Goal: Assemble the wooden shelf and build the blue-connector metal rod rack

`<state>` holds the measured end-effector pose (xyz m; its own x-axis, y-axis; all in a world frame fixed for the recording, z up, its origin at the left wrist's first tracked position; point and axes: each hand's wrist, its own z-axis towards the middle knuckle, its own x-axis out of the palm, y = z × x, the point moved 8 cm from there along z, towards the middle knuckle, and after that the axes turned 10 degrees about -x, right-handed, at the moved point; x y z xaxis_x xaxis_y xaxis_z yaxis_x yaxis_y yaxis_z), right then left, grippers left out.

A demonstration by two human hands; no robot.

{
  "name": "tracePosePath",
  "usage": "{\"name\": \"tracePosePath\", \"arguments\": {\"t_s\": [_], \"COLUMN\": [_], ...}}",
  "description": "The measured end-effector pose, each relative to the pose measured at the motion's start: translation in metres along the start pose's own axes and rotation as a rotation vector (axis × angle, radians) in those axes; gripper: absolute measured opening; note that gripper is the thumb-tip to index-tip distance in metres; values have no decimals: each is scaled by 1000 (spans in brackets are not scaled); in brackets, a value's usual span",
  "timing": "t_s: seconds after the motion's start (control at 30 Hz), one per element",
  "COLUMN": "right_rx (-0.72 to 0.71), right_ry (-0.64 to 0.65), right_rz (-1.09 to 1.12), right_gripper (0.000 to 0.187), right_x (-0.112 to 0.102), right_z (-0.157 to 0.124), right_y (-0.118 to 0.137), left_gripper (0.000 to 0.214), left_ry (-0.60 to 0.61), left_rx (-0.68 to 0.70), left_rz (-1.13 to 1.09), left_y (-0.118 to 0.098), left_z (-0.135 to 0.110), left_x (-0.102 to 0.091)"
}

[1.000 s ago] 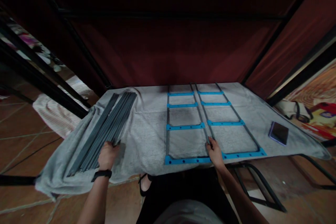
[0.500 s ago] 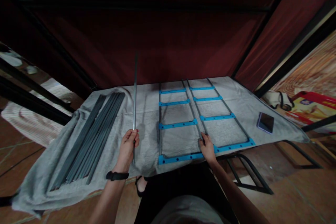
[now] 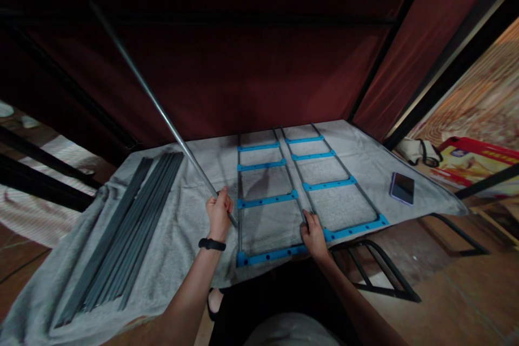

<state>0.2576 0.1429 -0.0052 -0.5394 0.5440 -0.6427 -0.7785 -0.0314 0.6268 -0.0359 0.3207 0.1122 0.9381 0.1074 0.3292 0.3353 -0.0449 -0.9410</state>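
My left hand (image 3: pixel 219 211) is closed round a long thin grey rod (image 3: pixel 154 102), which slants up and away to the left above the table. My right hand (image 3: pixel 312 230) rests on the near end of the middle grey rods of a ladder-like frame (image 3: pixel 284 197) made of grey rods and blue crossbars with holes. Its fingers press on the rods by the front blue bar (image 3: pixel 275 253). A bundle of several loose grey rods (image 3: pixel 125 232) lies on the left of the grey cloth.
A grey cloth (image 3: pixel 190 248) covers the table. A dark phone (image 3: pixel 402 188) lies at the right on the cloth. Dark red curtains hang behind. Black metal frame legs (image 3: pixel 377 270) stand on the tiled floor at the right, with a bag (image 3: pixel 417 151) beyond.
My left hand took one rod from the bundle, lifted it and carried it right toward the frame, tilting it to the left. My right hand stayed on the frame.
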Motion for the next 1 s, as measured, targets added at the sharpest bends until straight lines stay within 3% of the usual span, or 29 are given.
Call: {"name": "tracePosePath", "arguments": {"t_s": [0.47, 1.0], "right_rx": [-13, -9], "right_ry": [30, 25], "right_rz": [-6, -18], "right_gripper": [55, 55], "right_x": [1, 1], "right_z": [-1, -1], "right_y": [2, 2], "left_gripper": [46, 41], "left_ry": [-90, -89], "left_rx": [85, 98], "left_rz": [-79, 14], "left_y": [12, 21], "left_z": [37, 37], "left_x": [32, 29]}}
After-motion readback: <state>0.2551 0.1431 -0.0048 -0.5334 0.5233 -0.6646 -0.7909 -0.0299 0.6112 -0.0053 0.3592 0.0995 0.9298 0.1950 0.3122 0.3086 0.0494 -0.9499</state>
